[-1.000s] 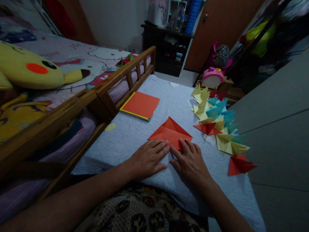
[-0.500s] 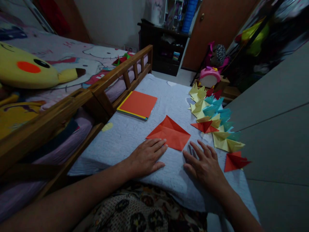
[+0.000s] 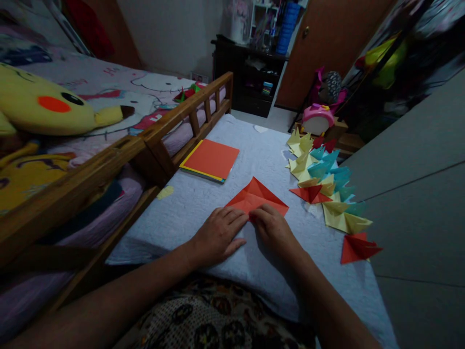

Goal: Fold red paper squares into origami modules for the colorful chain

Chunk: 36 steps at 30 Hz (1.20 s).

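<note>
A partly folded sheet of red-orange paper (image 3: 259, 194) lies on the cloth-covered table, its creases showing and one corner pointing away from me. My left hand (image 3: 218, 232) rests flat over its near left edge, fingers stretched out. At the near edge, just beside the left fingertips, my right hand (image 3: 274, 230) has its fingers curled down and closed on the paper. The part of the sheet under both hands is hidden. Beyond to the left sits a stack of square paper (image 3: 212, 157), orange on top with yellow beneath.
Folded paper figures in yellow (image 3: 343, 218), blue (image 3: 321, 167) and red (image 3: 359, 247) line the table's right side. A wooden bed rail (image 3: 160, 126) borders the left, with a yellow plush toy (image 3: 47, 104) on the bed beyond. A pale cabinet wall (image 3: 417, 194) stands right.
My right hand has moved left from beside the sheet onto its near edge, and its spread fingers have curled in. My left hand stays on the paper.
</note>
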Motion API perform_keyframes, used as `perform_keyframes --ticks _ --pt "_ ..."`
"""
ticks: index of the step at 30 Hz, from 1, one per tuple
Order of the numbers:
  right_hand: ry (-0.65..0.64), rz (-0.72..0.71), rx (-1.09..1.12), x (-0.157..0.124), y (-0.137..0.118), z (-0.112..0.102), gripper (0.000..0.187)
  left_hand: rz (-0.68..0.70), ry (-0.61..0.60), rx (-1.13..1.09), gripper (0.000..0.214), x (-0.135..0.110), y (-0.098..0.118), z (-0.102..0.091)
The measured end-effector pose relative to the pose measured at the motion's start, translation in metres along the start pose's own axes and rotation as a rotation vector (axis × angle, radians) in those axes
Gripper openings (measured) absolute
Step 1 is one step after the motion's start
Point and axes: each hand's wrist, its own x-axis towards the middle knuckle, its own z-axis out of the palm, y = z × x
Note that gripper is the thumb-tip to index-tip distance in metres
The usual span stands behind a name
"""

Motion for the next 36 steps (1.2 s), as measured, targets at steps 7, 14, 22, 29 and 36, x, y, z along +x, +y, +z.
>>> perform_keyframes --ticks 7,14,22,29,36 --pt "-0.006 0.006 -0.096 -0.001 -0.006 0.002 0.031 -0.315 0.075 -0.133 0.013 0.009 -0.030 -0.017" --pt "-0.005 -0.051 -0.197 -0.002 -0.010 0.003 0.035 -0.327 0.015 -0.150 0.006 0.018 -0.037 -0.023" --pt "-0.079 -0.069 -0.321 0.000 -0.020 0.002 0.034 -0.348 -0.016 -0.118 0.009 0.019 -0.038 -0.023" --pt "-0.108 -0.072 -0.391 0.002 -0.025 0.000 0.037 -0.379 0.001 -0.053 0.007 0.015 -0.040 -0.022" --pt "-0.100 -0.066 -0.385 0.001 -0.025 0.002 0.039 -0.369 0.045 0.043 0.007 0.009 -0.042 -0.014"
